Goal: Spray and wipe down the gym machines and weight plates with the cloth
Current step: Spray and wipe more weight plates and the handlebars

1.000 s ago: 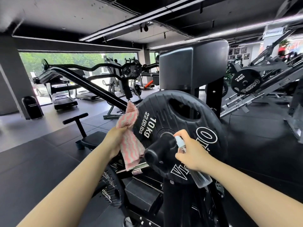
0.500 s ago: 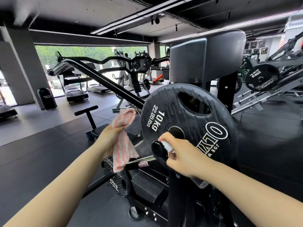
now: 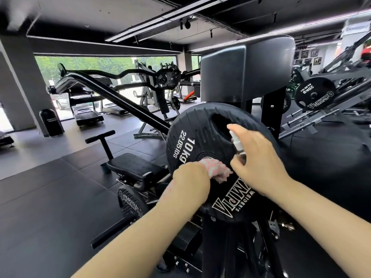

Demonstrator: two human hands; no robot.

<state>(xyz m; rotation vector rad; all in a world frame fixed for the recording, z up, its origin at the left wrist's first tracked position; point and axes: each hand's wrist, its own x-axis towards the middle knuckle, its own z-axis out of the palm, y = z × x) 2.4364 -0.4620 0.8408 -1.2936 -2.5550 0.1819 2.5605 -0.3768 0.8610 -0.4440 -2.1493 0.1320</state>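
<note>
A black 10 kg weight plate (image 3: 186, 135) hangs on the machine's peg in the middle of the head view. My left hand (image 3: 190, 181) grips a pink and white striped cloth (image 3: 216, 169) and presses it over the plate's hub, hiding the peg. My right hand (image 3: 259, 161) holds a small clear spray bottle (image 3: 237, 145) upright in front of the plate's right half, its white nozzle near the grip hole, the index finger raised above it.
A black pad (image 3: 245, 69) tops the machine's upright. A padded seat (image 3: 132, 165) and a second plate (image 3: 130, 201) sit low on the left. A slanted arm (image 3: 120, 101) runs up to the left. A 20 kg plate (image 3: 314, 94) hangs on a machine at right. A bin (image 3: 51, 122) stands by the pillar.
My left hand has moved right with the cloth, from beside the plate's left edge onto its hub. My right hand has lifted the bottle up in front of the plate.
</note>
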